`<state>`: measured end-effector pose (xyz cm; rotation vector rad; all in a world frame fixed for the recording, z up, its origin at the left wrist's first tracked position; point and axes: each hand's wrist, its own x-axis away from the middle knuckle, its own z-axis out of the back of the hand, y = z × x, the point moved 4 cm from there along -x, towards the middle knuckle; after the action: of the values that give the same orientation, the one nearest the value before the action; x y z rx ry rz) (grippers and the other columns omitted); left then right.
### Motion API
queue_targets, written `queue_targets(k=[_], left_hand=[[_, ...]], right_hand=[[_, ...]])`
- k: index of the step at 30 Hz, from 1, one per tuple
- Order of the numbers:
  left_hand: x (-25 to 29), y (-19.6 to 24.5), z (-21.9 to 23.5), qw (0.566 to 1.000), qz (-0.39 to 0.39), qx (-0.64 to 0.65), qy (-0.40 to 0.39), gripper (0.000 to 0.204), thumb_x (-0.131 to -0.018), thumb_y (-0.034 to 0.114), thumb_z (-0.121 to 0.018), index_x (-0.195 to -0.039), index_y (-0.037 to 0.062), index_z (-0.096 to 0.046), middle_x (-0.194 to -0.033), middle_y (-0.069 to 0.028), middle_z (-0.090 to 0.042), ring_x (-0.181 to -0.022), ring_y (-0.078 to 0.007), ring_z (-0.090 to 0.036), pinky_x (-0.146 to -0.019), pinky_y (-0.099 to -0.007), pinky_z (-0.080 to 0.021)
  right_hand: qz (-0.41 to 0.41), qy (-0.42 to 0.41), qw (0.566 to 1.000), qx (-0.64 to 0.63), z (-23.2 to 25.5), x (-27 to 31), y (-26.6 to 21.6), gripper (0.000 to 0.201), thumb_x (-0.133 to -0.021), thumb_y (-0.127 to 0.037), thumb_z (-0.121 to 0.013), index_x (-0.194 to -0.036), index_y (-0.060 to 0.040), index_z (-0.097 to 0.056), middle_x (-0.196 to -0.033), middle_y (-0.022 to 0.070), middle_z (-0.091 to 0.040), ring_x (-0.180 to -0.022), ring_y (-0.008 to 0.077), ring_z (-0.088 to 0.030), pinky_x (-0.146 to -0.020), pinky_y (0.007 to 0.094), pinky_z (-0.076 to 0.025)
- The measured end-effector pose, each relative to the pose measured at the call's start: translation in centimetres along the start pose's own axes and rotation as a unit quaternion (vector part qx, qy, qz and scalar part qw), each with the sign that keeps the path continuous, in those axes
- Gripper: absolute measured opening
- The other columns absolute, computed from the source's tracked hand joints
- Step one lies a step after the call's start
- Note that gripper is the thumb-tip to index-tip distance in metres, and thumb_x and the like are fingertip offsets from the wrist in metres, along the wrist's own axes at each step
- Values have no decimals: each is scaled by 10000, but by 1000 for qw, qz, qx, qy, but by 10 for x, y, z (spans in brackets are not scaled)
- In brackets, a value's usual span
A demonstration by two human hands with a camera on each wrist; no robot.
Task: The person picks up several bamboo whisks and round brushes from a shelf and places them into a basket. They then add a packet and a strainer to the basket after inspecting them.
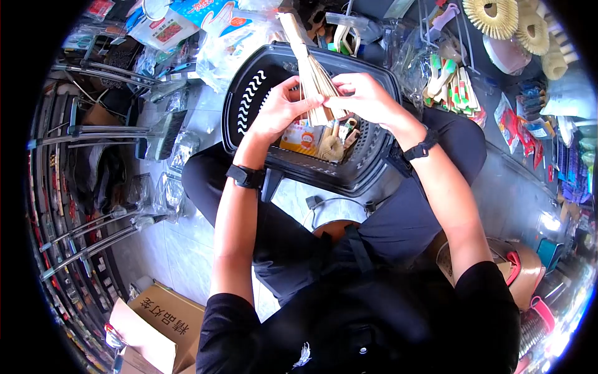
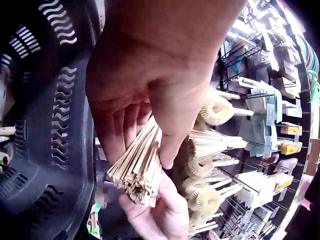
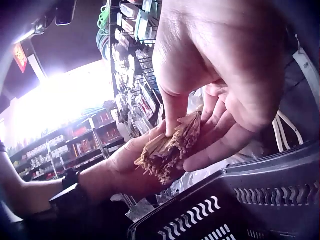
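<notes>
Both hands hold a bamboo scrubbing brush over a black plastic basket, its bundled handle pointing away from the person. My left hand grips the splayed strips from the left, its thumb across them in the left wrist view. From the other side my right hand pinches the strips; in the right wrist view its fingers curl around the brush ends. Inside the basket lie an orange-and-white packet and a round-headed bristle brush, below the hands.
Metal rails jut out on the left. A cardboard box stands on the floor at lower left. At upper right hang round bristle brushes and a cluster of green-tipped brushes. Plastic-wrapped goods lie beyond the basket.
</notes>
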<state>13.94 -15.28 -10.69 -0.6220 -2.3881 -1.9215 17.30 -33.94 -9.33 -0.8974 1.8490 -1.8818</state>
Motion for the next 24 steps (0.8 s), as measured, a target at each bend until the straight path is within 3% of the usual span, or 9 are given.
queue_targets(k=[4, 7, 10, 12, 16, 24], left_hand=[[-2, -1, 3, 999, -16, -30, -2, 576, -881, 173, -813, -1337, -31, -525, -1089, -127, -727, -976, -152, -690, -868, -293, -554], [-3, -2, 7, 998, -14, -60, -4, 578, -875, 178, -819, -1332, -28, -532, -1090, -120, -724, -975, -149, -683, -868, -292, -551], [-4, -2, 10, 996, -11, -93, -4, 584, -878, 186, -815, -1345, -16, -528, -1114, -112, -715, -997, -148, -673, -887, -298, -544], [-3, -1, 10, 993, -11, -115, -14, 593, -893, 188, -800, -1374, -2, -510, -1165, -106, -701, -1050, -152, -664, -941, -316, -536], [-1, 4, 9, 993, -2, -114, -8, 572, -885, 191, -809, -1350, 6, -533, -1139, -95, -708, -1029, -143, -661, -926, -309, -531], [-2, 1, 15, 992, -4, -128, 0, 487, -897, 176, -797, -1295, 16, -567, -1103, -89, -720, -1005, -129, -664, -908, -292, -527]], right_hand=[[-5, -14, 1000, 26, 3, -4, 2, 321, -906, -131, -746, -1155, 50, -653, -893, 68, -689, -722, 110, -647, -605, 274, -571], [-23, -15, 999, 33, 4, 0, -4, 264, -926, -129, -721, -1127, 33, -666, -860, 26, -677, -704, 75, -615, -597, 235, -485], [-31, -30, 998, 42, 5, 1, -3, 245, -935, -126, -710, -1118, 33, -670, -814, 12, -666, -677, 72, -601, -589, 234, -471], [-35, -37, 998, 40, 6, 1, -2, 256, -944, -137, -702, -1133, 34, -674, -820, 17, -678, -689, 73, -616, -604, 232, -492], [-56, -36, 997, 39, 6, 2, -3, 300, -959, -157, -686, -1180, 45, -679, -931, 67, -722, -758, 107, -672, -663, 269, -586], [-87, -46, 994, 48, 15, 4, -2, 279, -981, -219, -679, -1140, 10, -692, -899, 37, -723, -759, 98, -673, -690, 259, -579]])
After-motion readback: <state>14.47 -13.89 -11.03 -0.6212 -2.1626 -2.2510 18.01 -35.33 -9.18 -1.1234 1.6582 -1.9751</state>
